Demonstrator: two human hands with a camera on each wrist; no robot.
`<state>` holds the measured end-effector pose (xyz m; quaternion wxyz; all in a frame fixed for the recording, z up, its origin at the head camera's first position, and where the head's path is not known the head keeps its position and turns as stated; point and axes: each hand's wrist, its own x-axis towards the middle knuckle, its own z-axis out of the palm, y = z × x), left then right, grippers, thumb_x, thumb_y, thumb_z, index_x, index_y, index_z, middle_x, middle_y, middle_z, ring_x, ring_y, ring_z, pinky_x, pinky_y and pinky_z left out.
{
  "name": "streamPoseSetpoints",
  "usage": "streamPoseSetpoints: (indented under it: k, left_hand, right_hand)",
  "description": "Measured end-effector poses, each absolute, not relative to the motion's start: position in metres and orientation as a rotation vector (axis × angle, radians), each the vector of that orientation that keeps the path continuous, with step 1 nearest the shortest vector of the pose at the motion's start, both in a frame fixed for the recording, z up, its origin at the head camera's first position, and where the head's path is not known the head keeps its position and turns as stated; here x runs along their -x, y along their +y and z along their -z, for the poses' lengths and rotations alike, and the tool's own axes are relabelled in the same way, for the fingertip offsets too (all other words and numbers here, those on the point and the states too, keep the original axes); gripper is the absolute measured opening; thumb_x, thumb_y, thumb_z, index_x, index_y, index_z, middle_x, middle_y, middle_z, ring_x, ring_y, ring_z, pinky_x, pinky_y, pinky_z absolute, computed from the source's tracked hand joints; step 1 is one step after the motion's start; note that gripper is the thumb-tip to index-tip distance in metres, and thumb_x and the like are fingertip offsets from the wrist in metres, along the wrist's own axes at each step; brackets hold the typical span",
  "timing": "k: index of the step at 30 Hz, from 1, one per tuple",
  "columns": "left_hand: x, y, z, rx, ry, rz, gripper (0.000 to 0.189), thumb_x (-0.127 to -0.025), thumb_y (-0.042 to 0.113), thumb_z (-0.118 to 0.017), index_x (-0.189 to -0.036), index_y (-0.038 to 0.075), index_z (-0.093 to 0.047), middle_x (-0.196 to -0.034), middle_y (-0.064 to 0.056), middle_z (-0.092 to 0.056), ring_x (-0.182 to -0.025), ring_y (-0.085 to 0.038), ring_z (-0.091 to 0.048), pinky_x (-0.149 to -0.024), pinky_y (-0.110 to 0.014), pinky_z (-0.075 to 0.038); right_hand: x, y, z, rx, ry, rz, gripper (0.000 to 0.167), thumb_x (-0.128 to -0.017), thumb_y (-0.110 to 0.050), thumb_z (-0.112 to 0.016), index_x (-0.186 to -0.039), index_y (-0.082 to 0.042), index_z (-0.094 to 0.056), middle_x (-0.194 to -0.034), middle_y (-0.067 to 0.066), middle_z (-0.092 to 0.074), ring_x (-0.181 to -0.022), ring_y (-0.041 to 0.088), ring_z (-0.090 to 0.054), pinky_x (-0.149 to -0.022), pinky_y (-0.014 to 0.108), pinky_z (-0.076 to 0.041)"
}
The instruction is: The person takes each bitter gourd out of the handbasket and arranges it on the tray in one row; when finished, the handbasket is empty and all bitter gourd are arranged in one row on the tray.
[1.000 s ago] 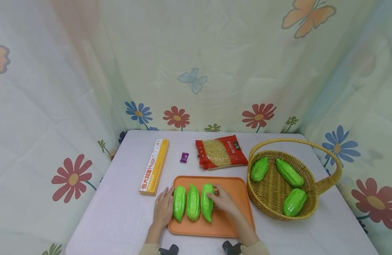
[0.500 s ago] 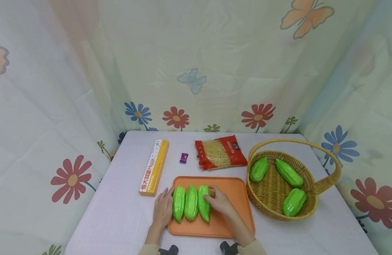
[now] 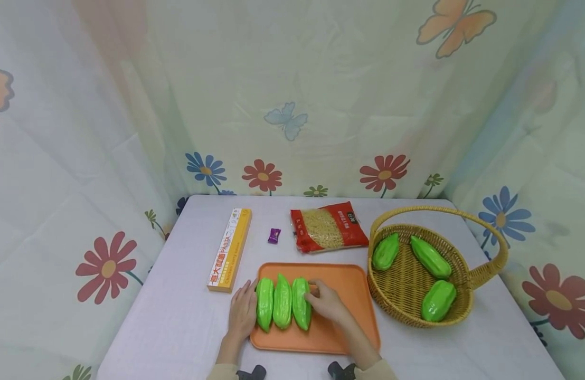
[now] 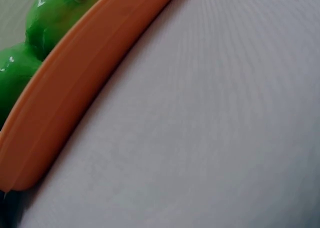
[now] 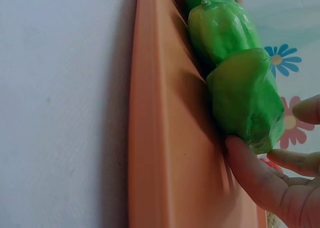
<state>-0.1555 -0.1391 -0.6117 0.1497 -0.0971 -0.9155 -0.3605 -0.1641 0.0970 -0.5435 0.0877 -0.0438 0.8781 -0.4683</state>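
Three long, glossy green ribbed vegetables lie side by side on the orange tray [image 3: 349, 301] in the head view: a left one [image 3: 264, 305], a middle one [image 3: 282, 303] and a right one [image 3: 300, 305]. My left hand [image 3: 243, 311] rests along the outer side of the left one, fingers extended, at the tray's left edge. My right hand [image 3: 327, 302] is at the row's other end. In the right wrist view its fingertips [image 5: 237, 148] touch the side of the right vegetable [image 5: 245, 95]. The left wrist view shows tray and vegetables but hides the left hand.
A wicker basket [image 3: 400, 295] with three similar green vegetables stands right of the tray. Behind the tray lie a yellow-and-white pasta box [image 3: 229, 250], a small purple-wrapped candy [image 3: 274, 236] and a red bag of pasta [image 3: 328, 227]. A floral curtain [image 3: 226, 79] surrounds the table.
My right hand has moved left, sliding the right vegetable toward the others. The gaps between the three have narrowed, and the row has shifted slightly left. My left hand has stayed nearly still.
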Motion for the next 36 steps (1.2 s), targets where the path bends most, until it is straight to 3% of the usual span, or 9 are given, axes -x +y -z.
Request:
streamPoseSetpoints:
  k: [5,13,22,36]
  left_hand:
    - [0.156,-0.139,0.612,0.278,-2.632,1.050,0.040,-0.099,0.015,-0.030,-0.133,0.001,-0.045,-0.133,-0.017,-0.048,-0.127,-0.034,-0.037,-0.105,-0.050,-0.021]
    - [0.156,-0.139,0.612,0.268,-2.644,1.037,0.040,-0.099,0.017,-0.030,-0.134,0.003,-0.044,-0.134,-0.016,-0.047,-0.126,-0.034,-0.037,-0.105,-0.050,-0.021]
    - [0.156,-0.139,0.614,0.265,-2.631,1.019,0.042,-0.099,0.021,-0.031,-0.134,0.002,-0.044,-0.132,-0.016,-0.048,-0.126,-0.034,-0.038,-0.104,-0.050,-0.023]
    - [0.154,-0.139,0.612,0.257,-2.643,1.028,0.041,-0.099,0.021,-0.031,-0.133,0.001,-0.046,-0.132,-0.018,-0.047,-0.126,-0.034,-0.038,-0.105,-0.049,-0.021]
  right_hand:
    - [0.163,0.097,0.546,0.141,2.517,1.451,0.046,-0.082,-0.012,-0.064,-0.122,0.005,-0.047,-0.093,0.015,-0.060,-0.081,0.024,-0.059,-0.061,0.031,-0.052]
    - [0.164,0.100,0.546,0.118,2.519,1.446,0.049,-0.083,-0.015,-0.064,-0.124,0.005,-0.045,-0.099,0.020,-0.061,-0.086,0.028,-0.060,-0.064,0.032,-0.054]
    - [0.171,0.111,0.542,0.189,2.550,1.416,0.050,-0.084,-0.014,-0.061,-0.126,0.007,-0.044,-0.092,0.012,-0.062,-0.070,0.020,-0.061,-0.059,0.030,-0.051]
    - [0.172,0.133,0.514,0.150,2.485,1.552,0.042,-0.091,-0.011,-0.054,-0.129,0.002,-0.043,-0.097,0.012,-0.058,-0.079,0.027,-0.061,-0.065,0.034,-0.054]
